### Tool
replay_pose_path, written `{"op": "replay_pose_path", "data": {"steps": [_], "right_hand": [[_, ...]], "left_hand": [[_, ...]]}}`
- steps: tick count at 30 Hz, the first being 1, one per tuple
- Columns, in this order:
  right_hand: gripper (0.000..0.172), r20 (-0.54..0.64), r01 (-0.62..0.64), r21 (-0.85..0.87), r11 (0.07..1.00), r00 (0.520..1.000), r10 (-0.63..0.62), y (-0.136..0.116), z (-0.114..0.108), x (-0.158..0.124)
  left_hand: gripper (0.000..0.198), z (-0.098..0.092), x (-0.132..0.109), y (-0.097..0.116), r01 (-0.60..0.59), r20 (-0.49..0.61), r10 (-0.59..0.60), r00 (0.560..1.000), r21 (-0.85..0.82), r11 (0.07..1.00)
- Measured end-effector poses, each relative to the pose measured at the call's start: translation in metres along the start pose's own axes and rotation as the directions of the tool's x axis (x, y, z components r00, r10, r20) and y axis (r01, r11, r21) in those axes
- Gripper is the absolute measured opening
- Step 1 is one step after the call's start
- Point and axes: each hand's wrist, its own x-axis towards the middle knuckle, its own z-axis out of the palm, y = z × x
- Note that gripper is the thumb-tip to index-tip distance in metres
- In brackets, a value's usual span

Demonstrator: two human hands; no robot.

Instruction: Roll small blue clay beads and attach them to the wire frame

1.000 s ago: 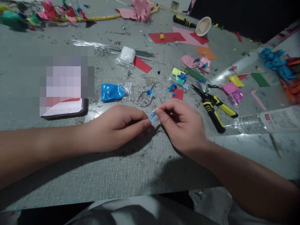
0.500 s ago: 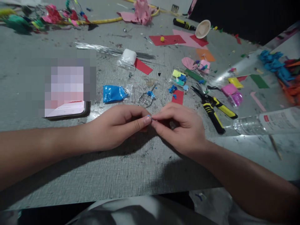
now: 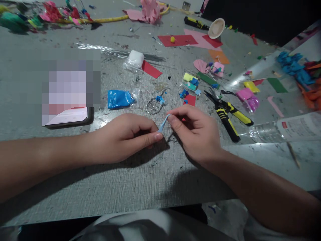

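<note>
My left hand (image 3: 125, 135) and my right hand (image 3: 194, 130) meet over the grey table (image 3: 140, 180), each pinching an end of a small light-blue strip (image 3: 162, 124) stretched between the fingertips. The strip slants up from my left thumb to my right fingertips. Just beyond the hands lies a small wire frame (image 3: 153, 105) with a blue lump on it, and a blue packet (image 3: 119, 98) in clear plastic lies to its left.
Yellow-handled pliers (image 3: 227, 112) lie right of my right hand. A phone (image 3: 69, 117) sits at the left. A clear plastic bottle (image 3: 283, 129) lies at the right edge. Coloured paper scraps, a white packet (image 3: 135, 59) and a bundle of wires (image 3: 112, 52) are scattered farther back.
The fingertips were pressed together half a second ago; now my right hand has drawn up and away, and the blue strip shows stretched out between the two hands.
</note>
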Motion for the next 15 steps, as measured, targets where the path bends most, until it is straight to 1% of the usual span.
{"op": "replay_pose_path", "data": {"steps": [2,5,8,11,15], "right_hand": [[0.010,0.000,0.046,0.023,0.999,0.999,-0.046,0.0000,-0.0001,0.0004],[0.014,0.039,0.184,0.027,0.983,0.982,-0.185,0.0002,-0.0015,0.0010],[0.015,0.094,0.252,0.018,0.968,0.963,-0.253,0.0009,-0.0026,0.0006],[0.012,0.118,0.242,0.020,0.970,0.963,-0.243,0.0022,-0.0012,-0.0013],[0.019,0.138,0.175,0.045,0.984,0.974,-0.180,0.0039,0.0020,-0.0044]], "left_hand": [[0.036,0.0002,0.0004,0.0019,0.044,-0.034,-0.044,0.998,0.020,0.999],[0.039,-0.0005,0.0011,0.0050,0.048,-0.106,-0.041,0.993,0.064,0.997],[0.041,-0.0015,0.0010,0.0067,0.046,-0.112,-0.035,0.993,0.094,0.994],[0.040,-0.0014,-0.0002,0.0065,0.064,-0.090,-0.056,0.994,0.087,0.994],[0.039,-0.0001,-0.0022,0.0041,0.052,-0.038,-0.051,0.998,0.012,0.999]]}}
